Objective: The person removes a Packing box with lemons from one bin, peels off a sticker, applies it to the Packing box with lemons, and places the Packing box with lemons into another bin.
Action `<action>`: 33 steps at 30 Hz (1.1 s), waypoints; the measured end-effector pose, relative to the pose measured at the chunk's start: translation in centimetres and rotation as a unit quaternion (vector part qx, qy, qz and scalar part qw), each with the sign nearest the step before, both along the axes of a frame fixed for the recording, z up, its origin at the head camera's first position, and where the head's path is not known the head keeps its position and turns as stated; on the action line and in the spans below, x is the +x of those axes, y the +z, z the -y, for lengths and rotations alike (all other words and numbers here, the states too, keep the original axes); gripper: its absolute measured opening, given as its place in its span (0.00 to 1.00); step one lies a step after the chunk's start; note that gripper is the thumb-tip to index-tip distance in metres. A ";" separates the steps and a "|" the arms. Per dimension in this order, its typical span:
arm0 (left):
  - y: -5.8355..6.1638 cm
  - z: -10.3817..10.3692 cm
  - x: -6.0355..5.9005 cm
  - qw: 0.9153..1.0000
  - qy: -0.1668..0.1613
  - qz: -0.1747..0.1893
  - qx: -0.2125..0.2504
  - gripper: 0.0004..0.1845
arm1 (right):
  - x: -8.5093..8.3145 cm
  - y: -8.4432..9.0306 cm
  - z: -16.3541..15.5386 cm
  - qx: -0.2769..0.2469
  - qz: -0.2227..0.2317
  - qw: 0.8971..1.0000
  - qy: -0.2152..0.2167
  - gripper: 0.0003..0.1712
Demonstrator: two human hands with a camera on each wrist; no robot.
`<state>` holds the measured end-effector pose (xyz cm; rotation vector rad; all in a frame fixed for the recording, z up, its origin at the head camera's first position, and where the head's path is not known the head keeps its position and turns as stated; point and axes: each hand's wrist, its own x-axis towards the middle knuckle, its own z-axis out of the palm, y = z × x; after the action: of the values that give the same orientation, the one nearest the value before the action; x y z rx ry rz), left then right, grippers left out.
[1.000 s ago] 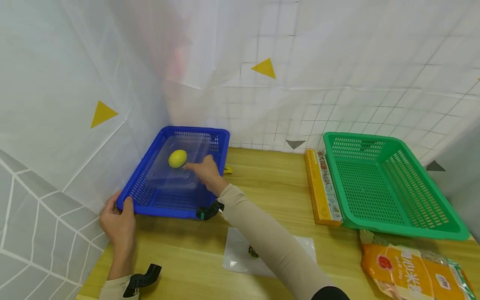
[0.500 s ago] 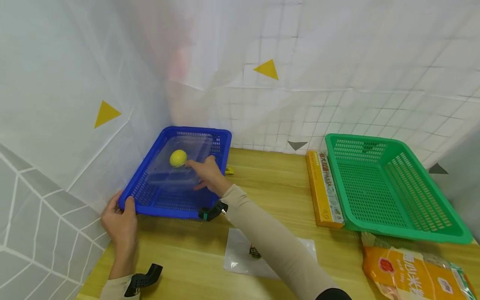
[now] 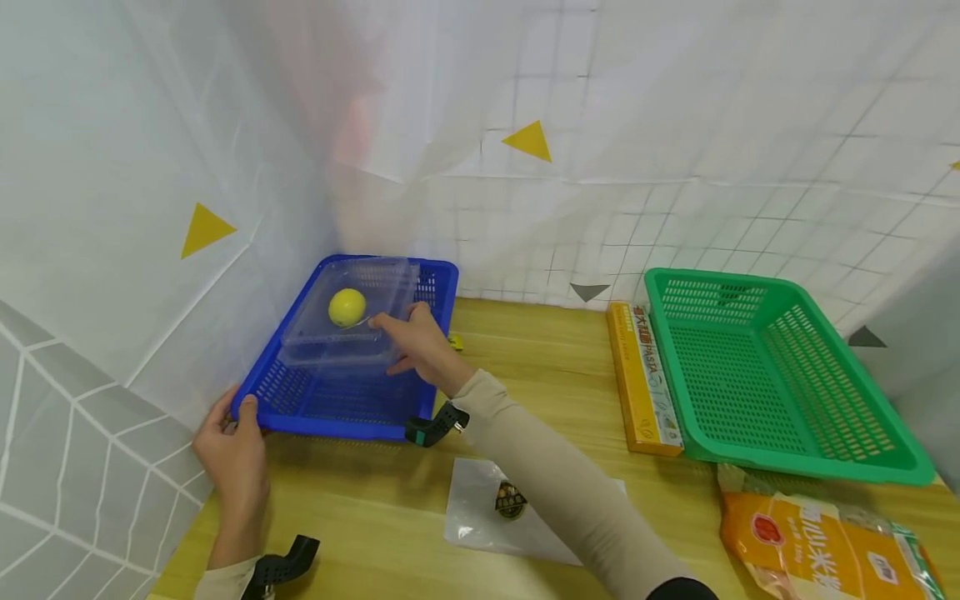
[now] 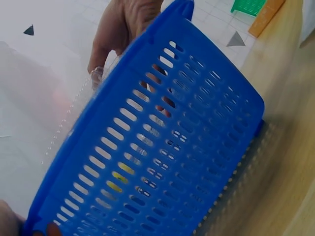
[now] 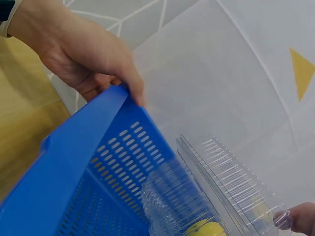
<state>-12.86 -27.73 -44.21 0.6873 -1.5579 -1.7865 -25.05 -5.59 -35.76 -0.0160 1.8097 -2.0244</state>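
A blue slotted basket (image 3: 337, 408) stands in the table's far left corner against the white sheet. My left hand (image 3: 234, 425) grips its near left corner, thumb over the rim (image 5: 74, 162). My right hand (image 3: 392, 343) pinches the near right edge of a clear plastic clamshell box (image 3: 337, 333) and holds it raised above the basket floor. A yellow lemon (image 3: 347, 307) lies inside the box. In the left wrist view the basket wall (image 4: 162, 157) fills the frame, with my right hand (image 4: 125, 24) above it. The right wrist view shows the ribbed box (image 5: 221, 187) and the lemon (image 5: 206, 228).
A green basket (image 3: 810, 471) stands at the right, with a yellow pasta box (image 3: 643, 375) along its left side. An orange bag (image 3: 817, 542) lies at the near right. A flat clear bag (image 3: 480, 525) lies under my right forearm. White sheets wall off the left and back.
The clear box with the lemon has come up off the basket floor, lifted by my right hand. My left hand has stayed on the basket corner.
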 end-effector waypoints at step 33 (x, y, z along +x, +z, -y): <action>1.8 -0.9 2.0 0.991 -0.051 -0.024 0.119 0.26 | 1.7 2.3 -6.2 -0.030 -0.027 0.999 -0.001 0.48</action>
<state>-10.86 -26.84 -42.43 0.6807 -1.3842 -2.0722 -23.33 0.62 -33.42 -0.0868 1.7805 -2.0974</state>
